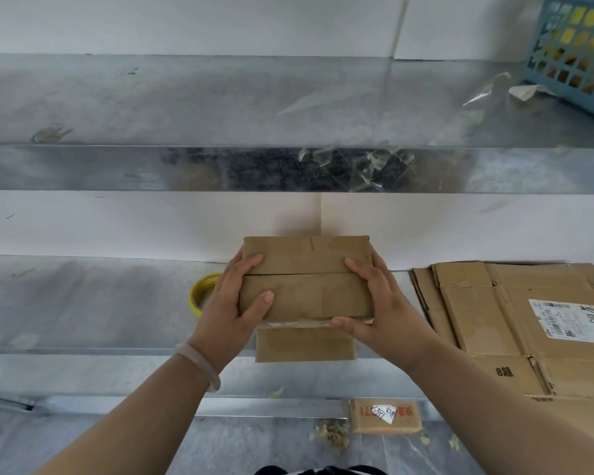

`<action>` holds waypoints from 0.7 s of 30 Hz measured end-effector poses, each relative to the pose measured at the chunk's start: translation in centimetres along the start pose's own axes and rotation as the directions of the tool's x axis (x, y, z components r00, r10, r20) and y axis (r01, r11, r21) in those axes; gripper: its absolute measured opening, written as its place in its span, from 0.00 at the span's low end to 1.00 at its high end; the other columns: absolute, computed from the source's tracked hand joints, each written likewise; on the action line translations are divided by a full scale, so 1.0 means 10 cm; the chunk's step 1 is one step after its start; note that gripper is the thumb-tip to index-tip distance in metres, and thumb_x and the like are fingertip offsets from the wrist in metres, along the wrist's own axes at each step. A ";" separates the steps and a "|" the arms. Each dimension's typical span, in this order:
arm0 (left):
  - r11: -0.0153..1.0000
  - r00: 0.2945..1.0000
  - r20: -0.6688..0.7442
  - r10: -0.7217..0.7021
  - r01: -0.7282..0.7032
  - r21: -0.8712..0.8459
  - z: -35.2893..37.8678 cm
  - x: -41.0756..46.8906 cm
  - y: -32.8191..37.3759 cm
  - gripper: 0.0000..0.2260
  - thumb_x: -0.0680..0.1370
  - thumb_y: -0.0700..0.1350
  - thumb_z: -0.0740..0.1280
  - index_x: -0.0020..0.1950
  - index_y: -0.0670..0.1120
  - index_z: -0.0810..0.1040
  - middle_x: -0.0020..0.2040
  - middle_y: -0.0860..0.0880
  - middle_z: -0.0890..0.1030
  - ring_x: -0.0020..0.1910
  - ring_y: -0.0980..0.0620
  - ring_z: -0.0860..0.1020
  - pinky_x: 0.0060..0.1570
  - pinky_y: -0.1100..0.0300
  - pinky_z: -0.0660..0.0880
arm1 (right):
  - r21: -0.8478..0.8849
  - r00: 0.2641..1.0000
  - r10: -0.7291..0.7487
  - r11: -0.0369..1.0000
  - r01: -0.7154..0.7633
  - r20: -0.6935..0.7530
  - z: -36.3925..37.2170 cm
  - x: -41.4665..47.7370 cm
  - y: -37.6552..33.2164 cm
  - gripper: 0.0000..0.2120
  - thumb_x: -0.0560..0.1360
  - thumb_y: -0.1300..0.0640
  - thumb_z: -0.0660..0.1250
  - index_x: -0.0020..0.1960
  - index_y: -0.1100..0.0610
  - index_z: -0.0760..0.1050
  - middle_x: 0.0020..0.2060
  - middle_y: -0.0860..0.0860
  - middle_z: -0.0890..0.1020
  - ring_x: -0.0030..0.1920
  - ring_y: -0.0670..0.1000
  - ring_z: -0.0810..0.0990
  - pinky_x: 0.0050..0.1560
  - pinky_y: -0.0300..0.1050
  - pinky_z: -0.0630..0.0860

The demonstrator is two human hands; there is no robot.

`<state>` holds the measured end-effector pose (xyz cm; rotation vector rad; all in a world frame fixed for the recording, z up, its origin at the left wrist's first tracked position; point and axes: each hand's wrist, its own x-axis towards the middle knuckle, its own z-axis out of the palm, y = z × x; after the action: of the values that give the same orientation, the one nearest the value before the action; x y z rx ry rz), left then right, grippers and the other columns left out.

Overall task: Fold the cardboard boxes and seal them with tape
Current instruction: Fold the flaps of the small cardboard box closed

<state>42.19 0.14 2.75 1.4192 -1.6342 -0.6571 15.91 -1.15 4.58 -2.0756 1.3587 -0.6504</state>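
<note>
Both hands grasp the cardboard box (306, 279) above the worktop (83, 303): left hand (232, 303) at nine o'clock, right hand (379, 303) at three, fingers (355, 269) lying across its closed top flaps, thumbs toward six.

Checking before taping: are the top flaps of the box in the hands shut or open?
Shut. The two top flaps of the box lie flat and meet along a middle seam, pressed down by the left hand and right hand. No tape visible across it.
</note>
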 end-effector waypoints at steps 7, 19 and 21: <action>0.999 1.000 -0.026 -0.015 0.014 -0.030 0.00 -0.21 0.03 0.21 0.71 0.59 0.64 0.65 0.64 0.68 0.70 0.57 0.69 0.67 0.64 0.67 0.63 0.71 0.66 | -0.122 0.998 -0.011 0.993 0.003 -0.064 0.04 -0.18 -0.03 0.42 0.63 0.23 0.62 0.73 0.35 0.57 0.78 0.41 0.51 0.71 0.48 0.66 0.68 0.43 0.69; 0.988 0.987 0.049 -0.153 0.154 -0.015 -0.01 0.09 -0.04 0.16 0.79 0.49 0.66 0.65 0.63 0.72 0.68 0.58 0.71 0.65 0.63 0.69 0.68 0.63 0.65 | -0.138 0.983 0.160 0.980 -0.147 0.088 0.08 0.04 0.04 0.42 0.66 0.23 0.54 0.76 0.33 0.47 0.78 0.39 0.42 0.75 0.51 0.59 0.71 0.54 0.67; 0.990 0.992 0.060 -0.114 0.109 0.084 -0.01 0.14 -0.05 0.15 0.80 0.50 0.63 0.66 0.62 0.72 0.74 0.58 0.63 0.69 0.63 0.63 0.66 0.76 0.56 | -0.306 0.986 0.124 0.948 -0.085 0.112 0.04 0.09 0.01 0.38 0.72 0.27 0.51 0.78 0.38 0.47 0.78 0.42 0.36 0.78 0.50 0.48 0.76 0.51 0.57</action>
<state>42.51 -1.30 2.77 1.5716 -1.6561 -0.7145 16.43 -1.96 4.29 -2.2155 1.5583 -0.2695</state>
